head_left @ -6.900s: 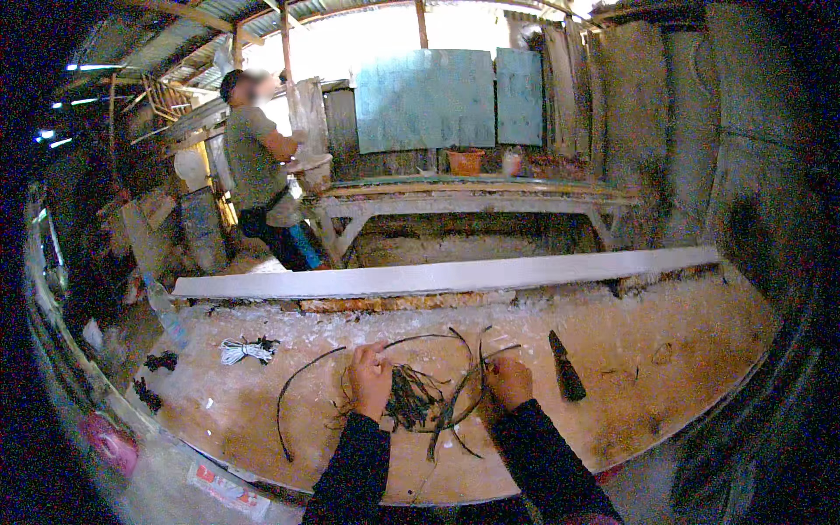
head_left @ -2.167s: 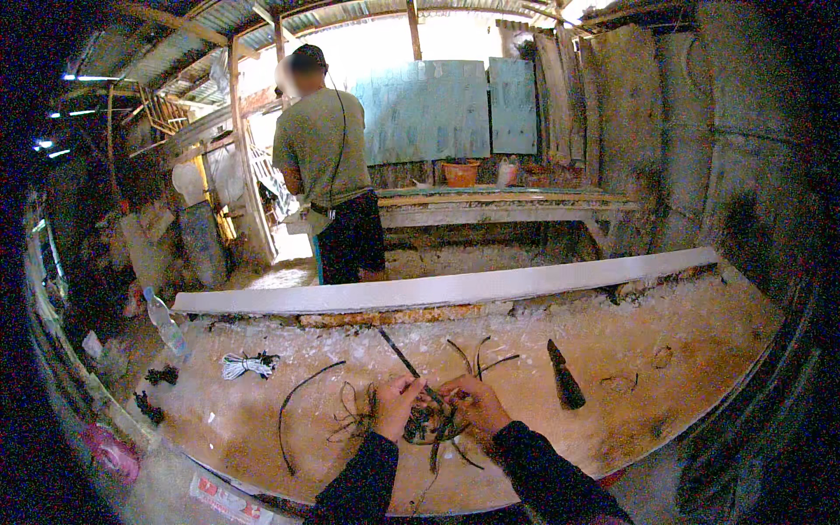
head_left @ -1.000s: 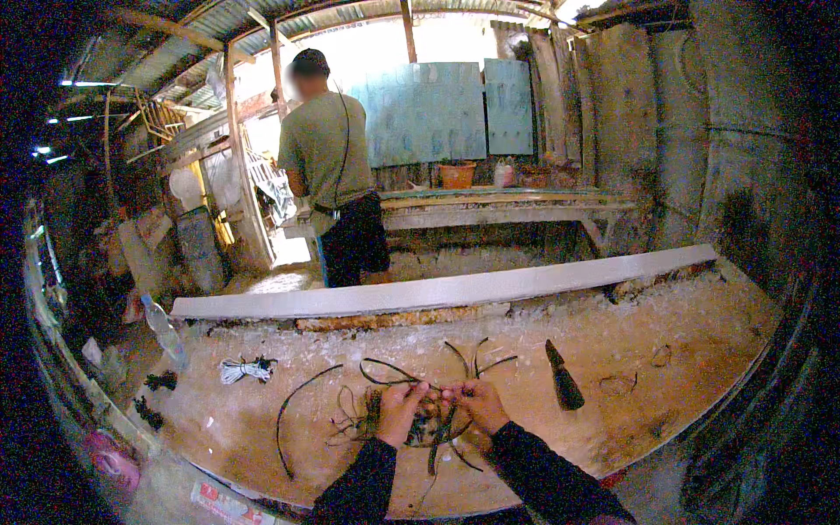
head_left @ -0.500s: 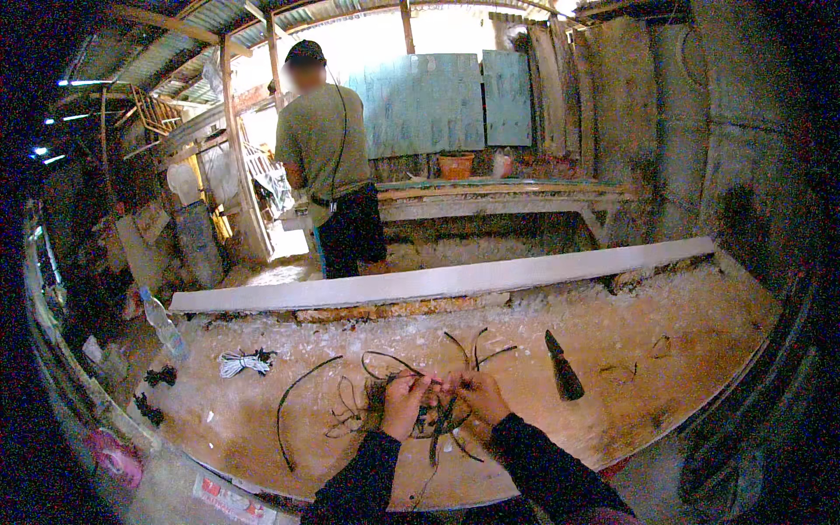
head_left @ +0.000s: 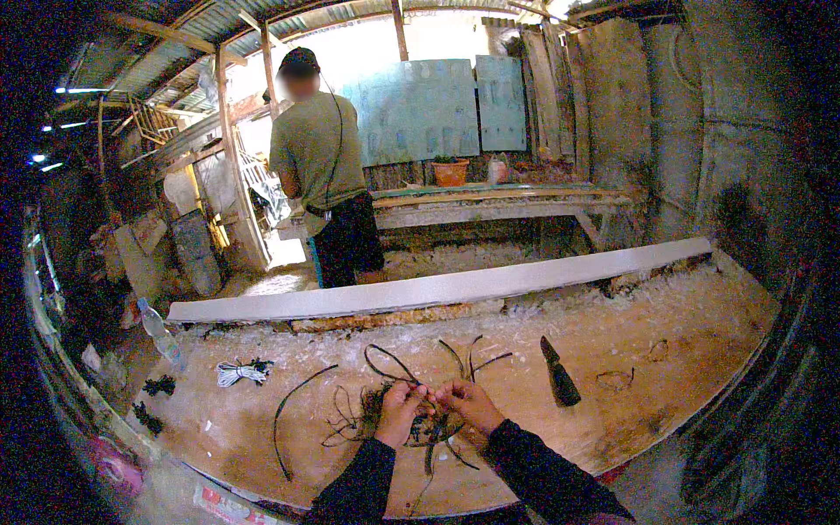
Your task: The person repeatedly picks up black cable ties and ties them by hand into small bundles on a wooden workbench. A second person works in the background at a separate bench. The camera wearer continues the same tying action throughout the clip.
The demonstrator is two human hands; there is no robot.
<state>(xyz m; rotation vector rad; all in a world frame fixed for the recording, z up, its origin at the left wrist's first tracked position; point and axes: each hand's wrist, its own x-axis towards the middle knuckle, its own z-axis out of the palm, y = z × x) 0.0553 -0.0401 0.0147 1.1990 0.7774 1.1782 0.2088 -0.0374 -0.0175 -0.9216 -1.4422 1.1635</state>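
Observation:
My left hand [head_left: 401,415] and my right hand [head_left: 471,406] meet above the wooden tabletop, fingertips pinched close together. Between them they grip a thin black strip [head_left: 388,352], which loops up and away from my left fingers. Beneath and around the hands lies a tangled heap of dark strips and fibres [head_left: 371,409], partly hidden by the hands. Several loose black strips [head_left: 472,357] fan out just beyond my right hand. A long curved black strip [head_left: 278,429] rests to the left. Off to the right is a dark knife-shaped tool [head_left: 561,374], touched by neither hand.
A bundle of white cord [head_left: 242,374], small black bundles [head_left: 150,419] and a clear plastic bottle [head_left: 157,331] sit at the table's left. Thin wire-like loops [head_left: 616,379] lie right. A long white board [head_left: 437,286] borders the far edge; beyond it stands a person [head_left: 317,149].
My hands stay pinched together over the heap, with the fingers shifting slightly and the black loop changing its curve a little. The whole view has tilted slightly.

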